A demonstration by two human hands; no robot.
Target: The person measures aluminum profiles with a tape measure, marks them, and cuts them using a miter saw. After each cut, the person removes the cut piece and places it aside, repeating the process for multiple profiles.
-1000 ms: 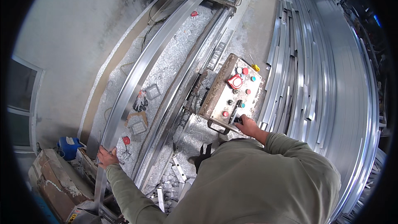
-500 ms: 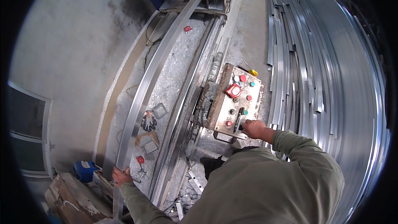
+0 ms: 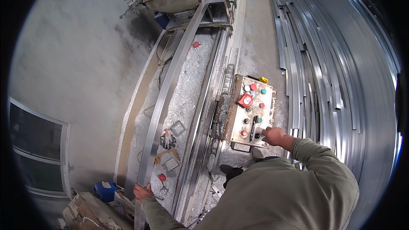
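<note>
Touching aluminium profile [image 3: 168, 87]: left hand [image 3: 143, 191], curled. Right hand [image 3: 277, 136]: fingers bent at near right corner of control panel [image 3: 255, 110]. Both grips indeterminable. Blue jug [image 3: 107, 194]: white label [image 3: 106, 185], illegible.

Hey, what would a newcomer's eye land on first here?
Probably the long bar, slanting from lower left, by the left grip, up to top centre. Next, the box right of it, with coloured buttons and a red tape measure on top, the right grip at its near right corner. Then the metal lengths along the right.
</note>
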